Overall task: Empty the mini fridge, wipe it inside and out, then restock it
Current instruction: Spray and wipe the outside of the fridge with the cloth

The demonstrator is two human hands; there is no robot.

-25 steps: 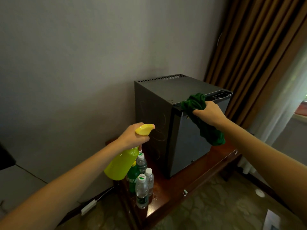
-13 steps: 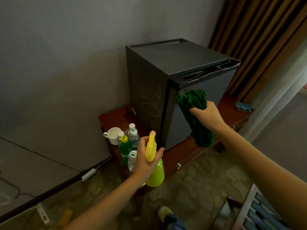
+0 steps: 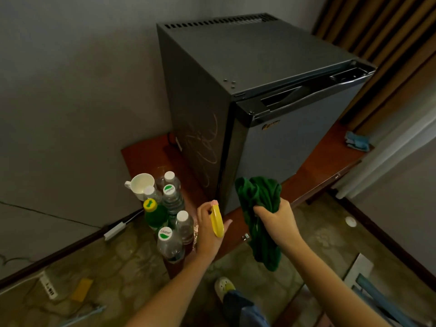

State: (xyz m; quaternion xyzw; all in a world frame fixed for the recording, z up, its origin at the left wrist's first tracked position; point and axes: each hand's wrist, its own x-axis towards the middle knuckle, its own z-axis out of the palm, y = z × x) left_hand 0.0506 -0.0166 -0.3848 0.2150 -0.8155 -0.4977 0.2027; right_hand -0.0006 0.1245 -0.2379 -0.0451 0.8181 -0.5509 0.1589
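Fridge (image 3: 259, 67) stands shut mid-surface (image 3: 325, 161), with bottles (image 3: 172, 199) and a mug (image 3: 139, 185) crowding the left edge. I see my left hand (image 3: 207, 232) wrapped round the spray bottle (image 3: 217, 223), and my right hand (image 3: 276, 219) clutching the green cloth (image 3: 259, 192) by the door's lower left corner.

Dim interior, colours muted. Daylight comes from beyond the right hand (image 3: 276, 220), through the pale sheer curtain (image 3: 401, 138); the wall (image 3: 70, 90) past the left hand (image 3: 207, 234) falls to flat grey. Soft sheen on the fridge (image 3: 247, 67) top and door above both hands; its side facing the left hand sits in shade. Yellow spray bottle (image 3: 217, 223) in the left hand is the brightest colour. Wide-angle bowing at the edges. Forearms near the lens soft; green cloth (image 3: 259, 192) gripped by the right hand slightly smeared
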